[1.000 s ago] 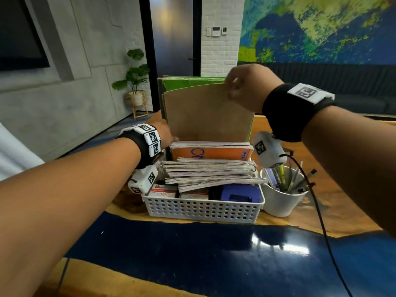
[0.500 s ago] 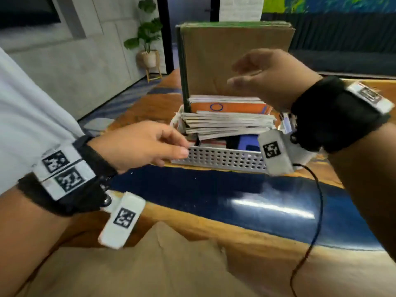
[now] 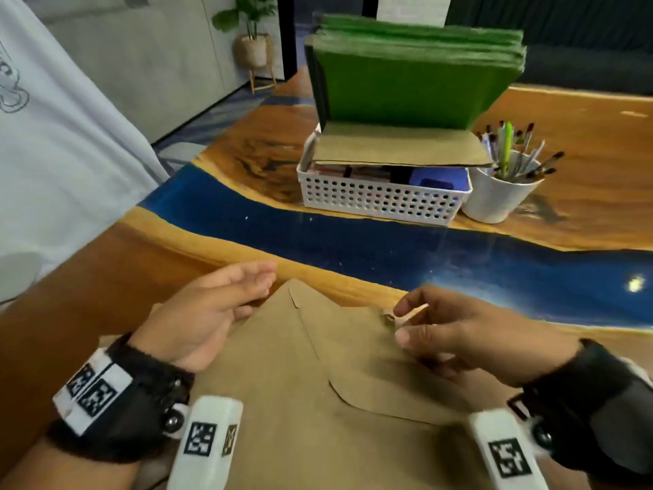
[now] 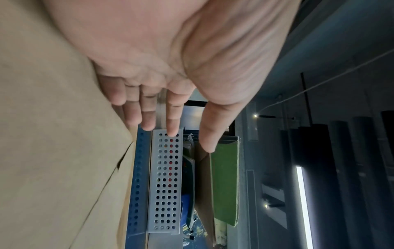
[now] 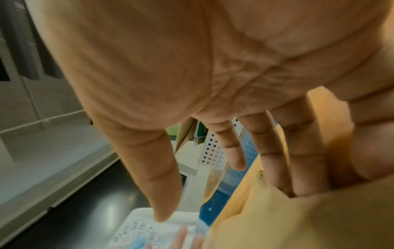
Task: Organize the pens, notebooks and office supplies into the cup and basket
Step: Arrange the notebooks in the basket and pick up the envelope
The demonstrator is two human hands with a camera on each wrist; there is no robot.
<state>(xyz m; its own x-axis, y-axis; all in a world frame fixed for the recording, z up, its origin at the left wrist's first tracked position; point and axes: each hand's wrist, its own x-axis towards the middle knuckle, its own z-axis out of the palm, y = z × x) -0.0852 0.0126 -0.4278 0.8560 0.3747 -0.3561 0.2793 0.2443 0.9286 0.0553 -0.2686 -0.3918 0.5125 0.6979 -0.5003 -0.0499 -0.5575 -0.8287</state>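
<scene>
A pile of brown envelopes (image 3: 318, 401) lies on the near edge of the table. My left hand (image 3: 258, 291) is at the pile's left edge with straight fingers and holds nothing; the left wrist view shows those fingers (image 4: 147, 118) stretched along the envelopes (image 4: 53, 151). My right hand (image 3: 401, 323) hovers at the pile's far right corner, and its fingers (image 5: 275, 160) touch the paper without gripping. Farther off stands the white perforated basket (image 3: 381, 199) with upright green folders (image 3: 410, 86) and a brown folder (image 3: 399, 146) lying flat over its contents. A white cup (image 3: 494, 203) with several pens stands right of it.
A blue resin strip (image 3: 388, 249) crosses the wooden table between the envelopes and the basket. A blue box (image 3: 438, 180) sits in the basket's right front corner. A white-shirted person (image 3: 53, 153) is at the left, and a potted plant (image 3: 252, 40) stands on the floor behind.
Both hands have drawn back from the basket to the envelopes at the near edge. The brown folder that stood upright in the basket now lies flat over the notebooks.
</scene>
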